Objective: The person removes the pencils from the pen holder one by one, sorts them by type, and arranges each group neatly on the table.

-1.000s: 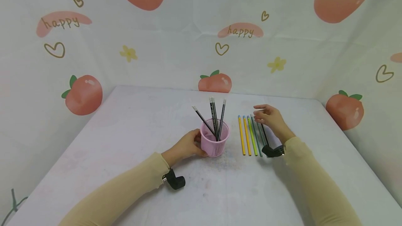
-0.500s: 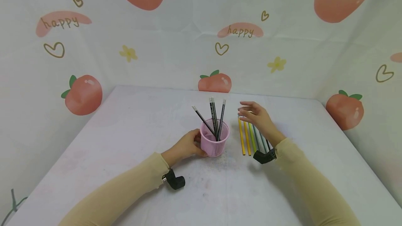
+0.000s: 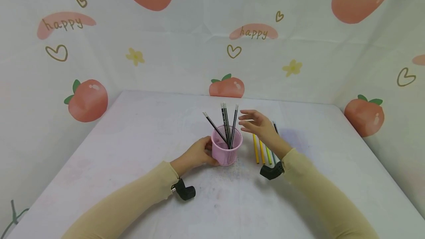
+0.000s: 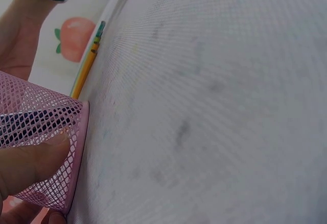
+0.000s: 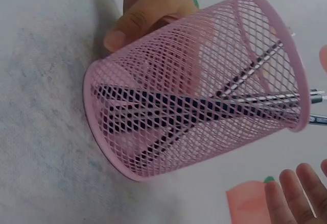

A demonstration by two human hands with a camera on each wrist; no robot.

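Note:
A pink mesh pencil cup [image 3: 226,156] stands upright on the table with several black pencils [image 3: 227,121] leaning inside it. My left hand [image 3: 196,153] grips the cup from the left; its thumb [image 4: 38,163] lies across the mesh in the left wrist view. My right hand [image 3: 260,125] hovers just right of the cup's rim, fingers stretched toward the black pencils and holding nothing. In the right wrist view its fingers [image 5: 294,196] stay apart from the cup. Below it, yellow pencils [image 3: 256,152] and green ones lie in a row, partly hidden by the hand and wrist.
The white table [image 3: 149,128] reaches back to a white cloth backdrop [image 3: 192,58] printed with peaches. A black pencil [image 3: 275,126] lies at the row's right side. Each wrist bears a black camera, the right one [image 3: 272,171] above the pencils' near ends.
My right hand has moved left from the right side of the pencil row to beside the cup's rim. My left hand and the cup have stayed where they were.

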